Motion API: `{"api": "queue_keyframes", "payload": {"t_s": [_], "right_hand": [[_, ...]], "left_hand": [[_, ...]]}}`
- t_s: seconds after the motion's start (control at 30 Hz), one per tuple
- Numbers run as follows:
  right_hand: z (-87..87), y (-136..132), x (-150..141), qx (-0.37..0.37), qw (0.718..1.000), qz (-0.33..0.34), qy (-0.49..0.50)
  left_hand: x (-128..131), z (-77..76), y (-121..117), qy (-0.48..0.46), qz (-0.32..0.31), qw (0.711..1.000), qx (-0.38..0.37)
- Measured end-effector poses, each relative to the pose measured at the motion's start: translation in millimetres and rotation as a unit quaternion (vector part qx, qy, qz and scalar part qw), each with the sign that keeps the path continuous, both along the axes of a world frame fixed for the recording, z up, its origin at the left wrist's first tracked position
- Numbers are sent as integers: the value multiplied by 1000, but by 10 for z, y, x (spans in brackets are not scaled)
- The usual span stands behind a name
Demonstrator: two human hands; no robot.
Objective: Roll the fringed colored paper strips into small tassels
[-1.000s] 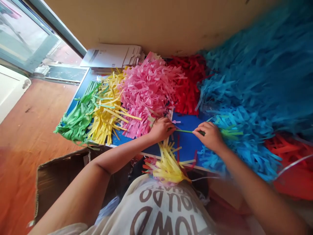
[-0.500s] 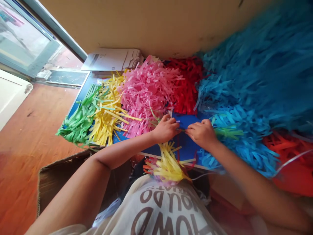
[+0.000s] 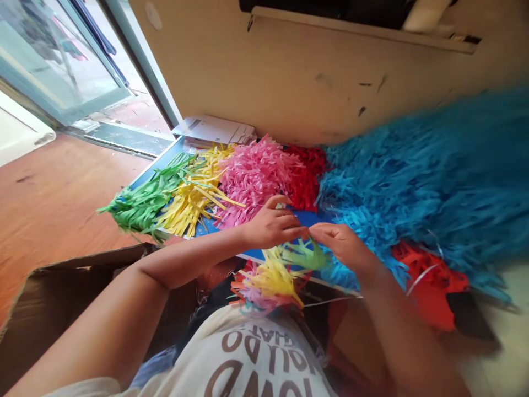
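Note:
My left hand [image 3: 273, 227] and my right hand [image 3: 339, 245] meet over a blue board [image 3: 308, 218], their fingertips almost touching. Their fingers close on a green paper fringe [image 3: 302, 255], whose narrow top is hidden by them. Just below the hands, a bunch of yellow, pink and orange paper strips [image 3: 268, 281] lies against my shirt [image 3: 248, 358]. A pink paper heap [image 3: 258, 179] and a red one [image 3: 308, 176] rise beyond my left hand. A large blue strip heap [image 3: 397, 187] adjoins my right hand.
Yellow [image 3: 196, 198] and green [image 3: 149, 196] strip heaps lie at the board's left end, with papers [image 3: 215, 129] behind them. An orange-red heap [image 3: 430, 286] sits lower right. A cardboard box [image 3: 70, 292] stands at lower left on a wooden floor [image 3: 53, 204].
The view has tilted up, showing more wall. The green fringe has moved from right of my right hand to below both hands, and the thin green strip between them no longer shows.

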State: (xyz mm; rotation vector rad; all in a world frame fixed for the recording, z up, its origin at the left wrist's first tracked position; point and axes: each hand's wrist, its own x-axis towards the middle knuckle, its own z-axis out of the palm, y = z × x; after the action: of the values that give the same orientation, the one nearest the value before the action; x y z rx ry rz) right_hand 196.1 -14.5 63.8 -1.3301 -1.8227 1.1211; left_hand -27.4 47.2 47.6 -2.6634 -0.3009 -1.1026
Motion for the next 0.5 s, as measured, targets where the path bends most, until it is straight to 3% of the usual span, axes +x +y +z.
{"api": "queue_keyframes", "payload": {"t_s": [0.07,0.13,0.23,0.33,0.5], "right_hand": [[130,-61,-37,-85,990,18,109],[147,-112,-105,-113,973,-24,198],[45,-202,-247,-116,936,-119,310],[-73,-290,-379,-111,898,-189,380],[-155,-329,-506,-128,846,-264,446]], "left_hand": [[-28,182,-130,-13,-12,1000,-18],[-9,247,-247,-45,9,997,-65],[73,200,-411,-116,43,977,-175],[171,120,-549,-189,48,936,-292],[232,77,-657,-280,33,875,-394]]}}
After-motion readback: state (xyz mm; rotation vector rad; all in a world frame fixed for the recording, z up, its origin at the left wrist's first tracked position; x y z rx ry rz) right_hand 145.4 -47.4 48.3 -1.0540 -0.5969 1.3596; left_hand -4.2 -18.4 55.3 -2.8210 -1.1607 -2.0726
